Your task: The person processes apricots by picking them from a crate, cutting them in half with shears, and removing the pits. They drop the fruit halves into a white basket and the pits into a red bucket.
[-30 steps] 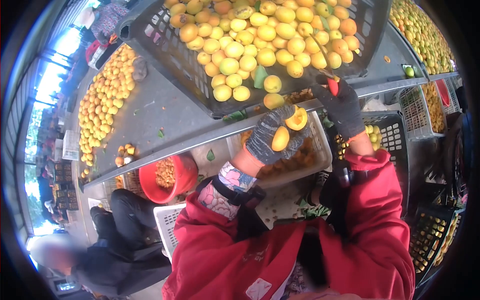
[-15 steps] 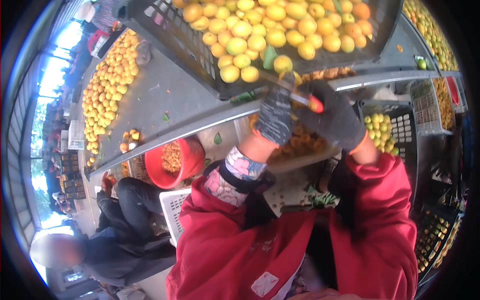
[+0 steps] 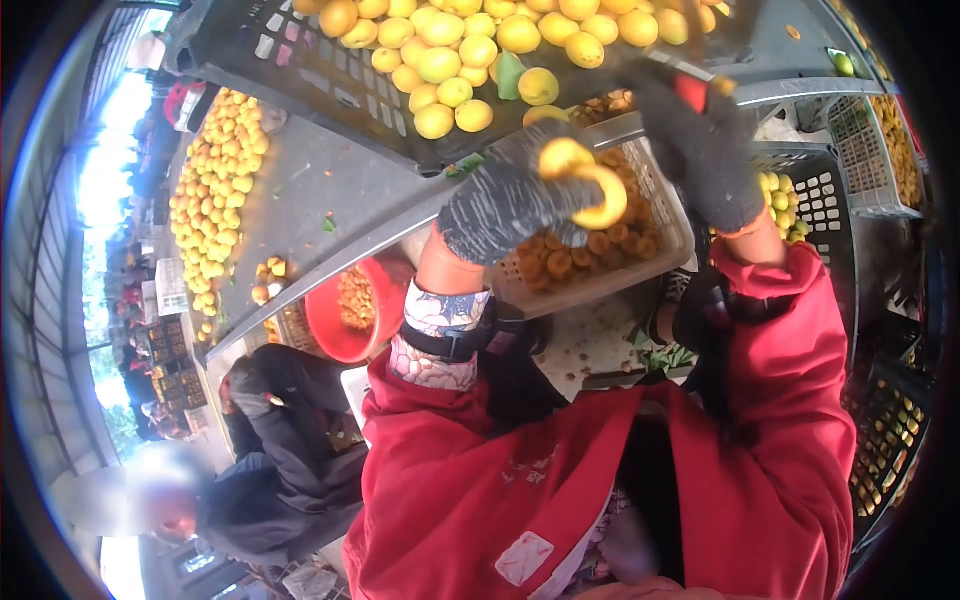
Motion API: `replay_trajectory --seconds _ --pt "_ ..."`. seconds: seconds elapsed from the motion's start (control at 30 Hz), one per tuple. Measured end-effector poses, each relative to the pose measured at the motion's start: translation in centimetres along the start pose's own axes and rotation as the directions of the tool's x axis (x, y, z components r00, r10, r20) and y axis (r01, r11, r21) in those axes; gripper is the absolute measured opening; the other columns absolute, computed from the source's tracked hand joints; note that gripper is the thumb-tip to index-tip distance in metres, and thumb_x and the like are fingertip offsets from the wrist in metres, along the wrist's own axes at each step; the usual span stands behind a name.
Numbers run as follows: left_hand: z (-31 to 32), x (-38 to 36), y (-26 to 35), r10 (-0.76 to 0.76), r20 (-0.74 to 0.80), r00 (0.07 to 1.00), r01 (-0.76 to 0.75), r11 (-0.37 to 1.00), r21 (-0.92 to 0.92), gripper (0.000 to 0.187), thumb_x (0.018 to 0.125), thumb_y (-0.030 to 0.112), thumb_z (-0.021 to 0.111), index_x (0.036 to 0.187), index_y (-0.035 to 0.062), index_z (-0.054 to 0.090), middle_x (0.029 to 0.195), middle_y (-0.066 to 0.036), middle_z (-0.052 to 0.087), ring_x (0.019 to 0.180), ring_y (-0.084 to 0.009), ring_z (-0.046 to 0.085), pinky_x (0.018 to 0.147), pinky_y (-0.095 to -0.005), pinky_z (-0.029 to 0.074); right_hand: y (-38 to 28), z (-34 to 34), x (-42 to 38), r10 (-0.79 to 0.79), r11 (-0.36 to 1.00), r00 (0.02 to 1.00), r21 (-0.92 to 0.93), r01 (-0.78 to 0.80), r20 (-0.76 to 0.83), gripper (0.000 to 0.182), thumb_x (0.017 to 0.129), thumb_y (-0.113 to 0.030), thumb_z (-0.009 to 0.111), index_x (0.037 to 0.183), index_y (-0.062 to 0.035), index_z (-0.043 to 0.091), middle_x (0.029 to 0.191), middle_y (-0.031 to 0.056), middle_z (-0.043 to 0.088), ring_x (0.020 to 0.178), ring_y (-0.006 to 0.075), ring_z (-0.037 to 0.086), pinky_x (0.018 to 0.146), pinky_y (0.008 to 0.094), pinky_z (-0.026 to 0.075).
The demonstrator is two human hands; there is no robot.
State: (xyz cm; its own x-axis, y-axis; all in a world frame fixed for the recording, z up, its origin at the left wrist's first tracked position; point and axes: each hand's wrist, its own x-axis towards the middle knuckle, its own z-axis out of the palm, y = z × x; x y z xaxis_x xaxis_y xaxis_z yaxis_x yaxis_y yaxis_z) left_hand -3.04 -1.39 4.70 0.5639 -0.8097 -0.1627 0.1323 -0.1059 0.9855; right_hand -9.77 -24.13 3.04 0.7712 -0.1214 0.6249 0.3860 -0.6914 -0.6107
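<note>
My left hand, in a grey glove, holds a cut-open yellow fruit whose rounded pieces show at its fingertips, over a white basket of halved fruit. My right hand, gloved in dark grey, is closed round a red-handled tool, raised to the right of the left hand; its blade is blurred. Just beyond both hands stands a black crate heaped with yellow fruits, a green leaf among them.
A metal table holds a long fruit pile. Below its edge is a red bucket with cut fruit. A seated person is at the left. Right are a black crate and a light crate.
My hands have moved apart, the right one up and to the right with the tool. The fruit at my left hand now shows opened, and the view has shifted slightly.
</note>
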Motion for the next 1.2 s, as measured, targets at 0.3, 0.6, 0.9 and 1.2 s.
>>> replay_trajectory --seconds 0.3,0.6,0.9,1.2 --pt "-1.2 4.4 -10.2 -0.526 -0.079 0.847 0.498 0.731 0.467 0.059 0.081 0.032 0.077 0.125 0.0002 0.054 0.095 -0.014 0.065 0.073 -0.0209 0.065 0.062 -0.0325 0.054 -3.9 -5.9 1.9 0.507 0.48 0.831 0.725 -0.494 0.23 0.017 0.089 -0.016 0.068 0.099 -0.0025 0.067 0.066 -0.0003 0.058 0.055 0.0104 0.053 0.049 0.0257 0.041" --pt "-6.4 5.3 -24.0 -0.541 -0.403 0.738 0.593 0.235 0.77 0.066 0.077 0.035 0.076 0.128 -0.0005 0.053 0.116 -0.023 0.066 0.106 -0.0367 0.065 0.088 -0.0401 0.052 -1.9 -1.7 1.7 0.599 0.586 0.784 0.58 -0.566 0.16 0.017 0.09 -0.014 0.068 0.102 -0.0028 0.066 0.068 -0.0011 0.059 0.055 0.0089 0.053 0.05 0.024 0.042" --pt "-6.8 4.4 -31.2 -0.589 -0.563 0.58 0.745 0.104 0.659 0.054 0.083 0.024 0.068 0.133 0.0125 0.053 0.134 -0.015 0.059 0.125 -0.0322 0.056 0.097 -0.0477 0.048 -0.3 -0.2 0.7 0.604 0.655 0.781 0.461 -0.599 0.156 0.019 0.09 -0.014 0.068 0.107 -0.0043 0.067 0.07 -0.0024 0.06 0.055 0.0066 0.051 0.049 0.0226 0.04" --pt "-7.0 3.8 -31.5 -0.424 -0.481 0.767 0.624 0.318 0.714 0.054 0.08 0.027 0.069 0.13 0.0106 0.056 0.131 -0.016 0.06 0.121 -0.0327 0.058 0.097 -0.0417 0.048 0.0 0.4 0.5 0.605 0.677 0.78 0.414 -0.609 0.159 0.023 0.09 -0.014 0.068 0.111 -0.0057 0.068 0.071 -0.0037 0.061 0.054 0.0043 0.05 0.047 0.0212 0.038"
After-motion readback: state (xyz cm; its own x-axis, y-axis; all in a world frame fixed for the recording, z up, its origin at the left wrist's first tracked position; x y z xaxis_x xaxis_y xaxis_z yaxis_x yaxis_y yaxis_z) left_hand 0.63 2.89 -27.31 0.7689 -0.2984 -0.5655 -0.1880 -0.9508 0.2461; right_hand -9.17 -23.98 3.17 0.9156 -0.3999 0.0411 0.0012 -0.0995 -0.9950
